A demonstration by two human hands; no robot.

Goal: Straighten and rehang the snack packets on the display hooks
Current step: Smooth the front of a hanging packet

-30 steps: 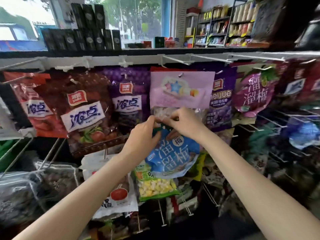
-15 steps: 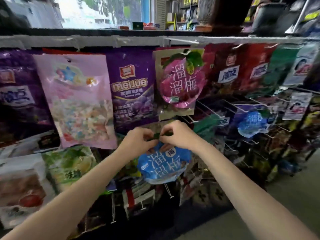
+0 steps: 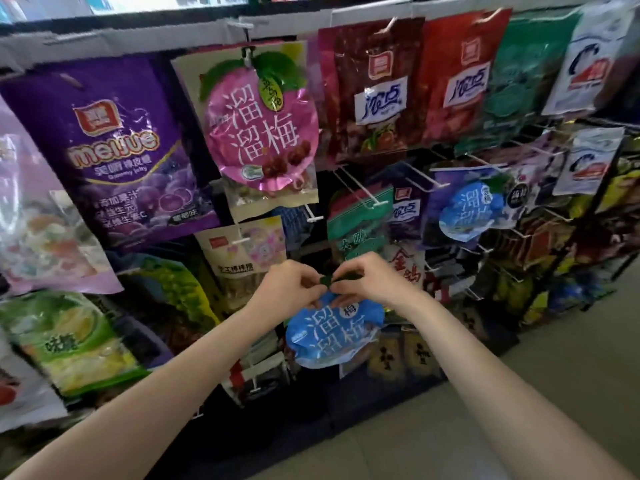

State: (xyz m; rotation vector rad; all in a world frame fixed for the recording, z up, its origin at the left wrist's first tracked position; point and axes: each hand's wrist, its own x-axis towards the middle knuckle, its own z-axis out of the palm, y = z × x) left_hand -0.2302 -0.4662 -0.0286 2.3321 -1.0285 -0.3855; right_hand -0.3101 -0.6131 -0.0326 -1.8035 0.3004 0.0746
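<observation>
A blue snack packet (image 3: 332, 336) with white characters hangs from my two hands in front of the display rack. My left hand (image 3: 289, 289) and my right hand (image 3: 369, 280) both pinch its green top edge, fingertips almost touching. The packet is held off the rack, below a row of white display hooks (image 3: 360, 194). A matching blue packet (image 3: 471, 211) hangs on a hook to the upper right. A pink plum packet (image 3: 259, 123) and a purple jelly packet (image 3: 114, 150) hang above on the top rail.
Dark red packets (image 3: 377, 95), a red packet (image 3: 464, 81) and a green one (image 3: 523, 74) hang along the top rail at right. Green and yellow packets (image 3: 69, 341) crowd the lower left. Bare wire hooks jut out mid-rack. Tiled floor (image 3: 519, 393) lies at right.
The view has swung to the right along the rack, and both hands have carried the blue packet that way and lower. The grip on its top edge is unchanged.
</observation>
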